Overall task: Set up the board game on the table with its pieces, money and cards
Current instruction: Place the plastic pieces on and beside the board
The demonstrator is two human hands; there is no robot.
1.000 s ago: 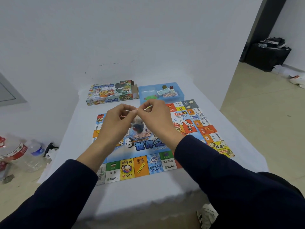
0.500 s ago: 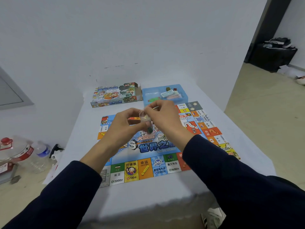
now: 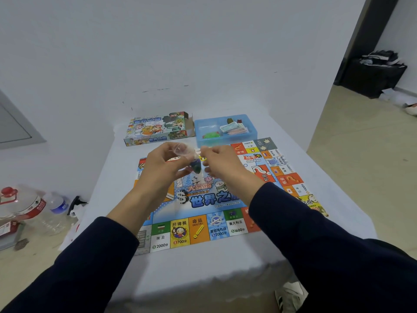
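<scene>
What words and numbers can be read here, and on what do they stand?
On the game board, centre: "世界之", "大富翁", "$"
Near edge squares: "埃及 2000分", "所得税 700分", "命运 DESTINY", "夏威夷机场 2000分", "澳大利亚 1600分"
Right side squares: "机会", "?", "日本 1400分"
Game box: "世界之旅"
Banknotes in the blue tray: too small to read
Bottle labels on the floor: blurred

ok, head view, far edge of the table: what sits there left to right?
Game box → blue plastic tray, apart from the box, holding green pieces at its front left and a stack of money and cards right of them.
</scene>
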